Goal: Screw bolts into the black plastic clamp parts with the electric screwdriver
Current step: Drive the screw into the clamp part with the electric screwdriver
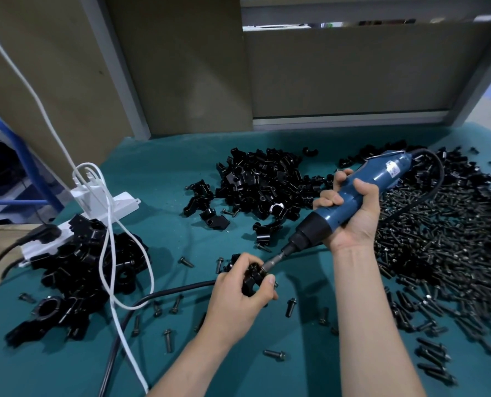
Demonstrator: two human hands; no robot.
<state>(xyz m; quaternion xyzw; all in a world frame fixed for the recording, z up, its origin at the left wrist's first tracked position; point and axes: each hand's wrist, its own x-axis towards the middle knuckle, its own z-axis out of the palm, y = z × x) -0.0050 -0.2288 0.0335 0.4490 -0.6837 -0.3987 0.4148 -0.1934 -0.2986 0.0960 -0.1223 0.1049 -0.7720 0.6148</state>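
Teal-covered tabletop [181,167], backed by tan panels [181,67] in grey metal framing. Indoor workshop setting, dim light.

Far left: white power strip [118,203] with a black plug [42,233] in it, white cable [106,253] looping down across the mat. Beside and partly over the strip, a heap of assembled black clamp parts [78,270]. Loose bolts [168,339] scattered on the teal in front.

Centre back: larger pile of clamp pieces [261,184].

Centre front: left hand [238,296], grip clenched around one black clamp part [252,279], held just above the tabletop.

Electric screwdriver [353,196], blue body, black nose; long axis runs diagonally, cord end at upper right, bit pointing down-left. The bit tip [270,263] meets the top of the held clamp part. Right hand [350,213] wraps the blue barrel, grip closed on it. Black cord [436,179] arcs off the tool's rear.

Right: broad spread of black bolts [439,247] covering the tabletop out to the edge, more clamp pieces mixed in behind.
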